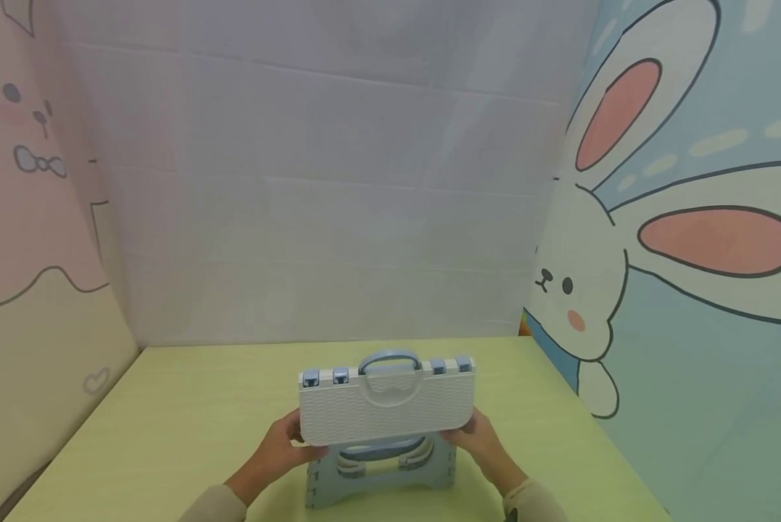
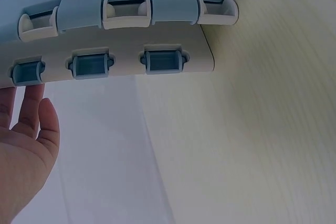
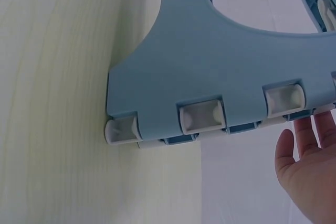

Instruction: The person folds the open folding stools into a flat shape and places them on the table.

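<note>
A folding step stool [image 1: 331,417] in white and light blue stands at the front of the table. Its white textured panel tilts toward me, with a blue carrying handle [image 1: 389,355] along the top edge. Below that panel shows a blue leg panel [image 1: 383,491] with a cut-out. My left hand [image 1: 279,447] grips the white panel's left end, and my right hand [image 1: 486,446] holds the right end from below. Both wrist views show hinge tabs along the stool's side edges, with fingers against them. Part of each hand's fingers is hidden behind the stool.
The stool is on a pale yellow wood-grain table [image 1: 201,406]. A white sheet [image 1: 325,217] hangs behind the table. Printed panels stand at both sides, the right one with a rabbit [image 1: 579,261] on it.
</note>
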### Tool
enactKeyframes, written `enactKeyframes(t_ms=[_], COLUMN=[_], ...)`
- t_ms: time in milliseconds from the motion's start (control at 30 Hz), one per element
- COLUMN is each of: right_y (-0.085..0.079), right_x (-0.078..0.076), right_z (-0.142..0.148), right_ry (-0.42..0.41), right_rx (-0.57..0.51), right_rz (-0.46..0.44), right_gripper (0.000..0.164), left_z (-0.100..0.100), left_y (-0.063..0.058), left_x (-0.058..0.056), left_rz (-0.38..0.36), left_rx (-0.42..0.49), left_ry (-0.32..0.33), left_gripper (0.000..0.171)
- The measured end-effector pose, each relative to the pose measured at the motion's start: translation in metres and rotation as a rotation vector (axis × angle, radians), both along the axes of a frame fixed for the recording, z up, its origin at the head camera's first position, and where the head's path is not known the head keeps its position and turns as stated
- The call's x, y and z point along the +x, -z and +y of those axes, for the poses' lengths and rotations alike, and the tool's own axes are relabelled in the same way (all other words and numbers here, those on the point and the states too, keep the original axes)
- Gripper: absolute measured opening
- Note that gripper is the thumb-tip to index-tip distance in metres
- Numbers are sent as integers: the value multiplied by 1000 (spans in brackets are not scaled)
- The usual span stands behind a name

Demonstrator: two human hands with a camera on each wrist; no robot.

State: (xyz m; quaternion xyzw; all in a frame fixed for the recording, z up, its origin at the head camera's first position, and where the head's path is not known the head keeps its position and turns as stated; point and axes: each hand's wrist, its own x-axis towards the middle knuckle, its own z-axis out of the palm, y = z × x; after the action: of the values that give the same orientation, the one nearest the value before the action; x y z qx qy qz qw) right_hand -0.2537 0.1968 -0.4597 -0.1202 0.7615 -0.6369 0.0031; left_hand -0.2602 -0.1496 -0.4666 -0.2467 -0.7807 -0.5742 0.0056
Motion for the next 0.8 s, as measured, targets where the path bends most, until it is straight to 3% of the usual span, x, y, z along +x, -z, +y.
enactKeyframes(t_ms=[433, 800], right_y=[2, 4], right_x=[1, -2], right_z=[0, 1], right_ry=[50, 29], right_rx=[12, 15], right_rz=[-54, -7], right_gripper=[59, 61], left_z=[-2, -2], left_y=[0, -2], left_x=[-1, 0], left_rz=[-7, -25], left_rx=[-12, -9], left_ry=[15, 17], left_gripper=[54, 54])
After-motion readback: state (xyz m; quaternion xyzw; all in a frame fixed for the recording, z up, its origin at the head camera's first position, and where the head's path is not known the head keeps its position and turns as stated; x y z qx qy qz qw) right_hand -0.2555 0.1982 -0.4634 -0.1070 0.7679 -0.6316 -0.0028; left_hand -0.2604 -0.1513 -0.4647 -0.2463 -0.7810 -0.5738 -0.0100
